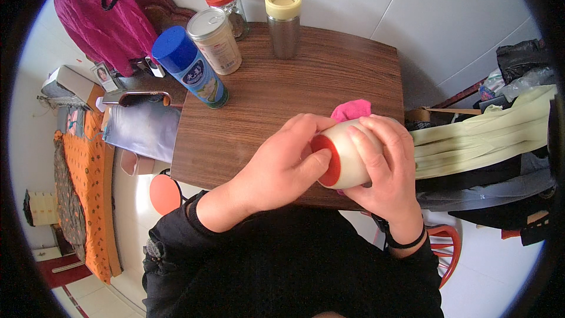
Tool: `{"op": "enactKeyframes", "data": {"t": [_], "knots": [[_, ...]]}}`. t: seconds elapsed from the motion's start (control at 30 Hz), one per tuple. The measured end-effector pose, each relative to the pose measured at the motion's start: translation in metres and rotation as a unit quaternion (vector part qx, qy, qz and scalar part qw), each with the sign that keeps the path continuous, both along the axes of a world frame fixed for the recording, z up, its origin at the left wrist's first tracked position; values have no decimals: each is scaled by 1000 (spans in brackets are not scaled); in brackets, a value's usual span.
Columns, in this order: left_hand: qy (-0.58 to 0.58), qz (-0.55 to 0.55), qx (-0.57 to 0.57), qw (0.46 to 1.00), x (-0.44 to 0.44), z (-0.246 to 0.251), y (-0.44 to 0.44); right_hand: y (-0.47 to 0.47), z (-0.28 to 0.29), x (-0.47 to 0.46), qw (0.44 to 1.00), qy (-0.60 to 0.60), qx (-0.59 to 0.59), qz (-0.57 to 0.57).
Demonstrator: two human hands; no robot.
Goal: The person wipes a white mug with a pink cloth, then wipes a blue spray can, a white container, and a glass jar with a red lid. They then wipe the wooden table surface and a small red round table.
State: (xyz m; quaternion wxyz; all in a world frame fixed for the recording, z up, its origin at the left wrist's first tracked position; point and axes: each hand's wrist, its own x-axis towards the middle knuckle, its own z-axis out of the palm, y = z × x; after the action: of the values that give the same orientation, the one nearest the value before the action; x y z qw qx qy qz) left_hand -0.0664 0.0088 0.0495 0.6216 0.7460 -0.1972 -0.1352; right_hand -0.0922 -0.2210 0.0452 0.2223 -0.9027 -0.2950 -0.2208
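Over the front right of the table, a cream rounded container (349,154) is held tilted, its red end (329,165) facing left. My right hand (390,154) grips its side with spread fingers. My left hand (287,159) grasps the left end, with the thumb against the red surface and the other fingers bent at the rim. Whether the red part is a lid, a base or an inside cannot be told. A pink cloth (352,109) shows just behind the container, partly hidden by it and my hands.
On the brown wooden table (282,92) stand a blue spray can (194,70), a silver-lidded canister (216,44), a red-lidded glass jar (234,11) and a yellow-topped tumbler (283,26). A pale green cloth (481,137) hangs at right. A red chair (448,251) is below.
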Motion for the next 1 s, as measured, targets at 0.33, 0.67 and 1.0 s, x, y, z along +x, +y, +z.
{"op": "enactKeyframes", "data": {"t": [0.33, 0.67, 1.0], "knots": [[269, 11, -141, 953, -1, 26, 0, 0, -24, 10, 988, -75, 125, 39], [279, 7, -252, 927, -5, 14, -6, 0, -25, 7, 988, -130, 86, 16], [268, -12, -248, 931, -1, 11, -2, -1, -26, 5, 987, -148, 64, 3]]}}
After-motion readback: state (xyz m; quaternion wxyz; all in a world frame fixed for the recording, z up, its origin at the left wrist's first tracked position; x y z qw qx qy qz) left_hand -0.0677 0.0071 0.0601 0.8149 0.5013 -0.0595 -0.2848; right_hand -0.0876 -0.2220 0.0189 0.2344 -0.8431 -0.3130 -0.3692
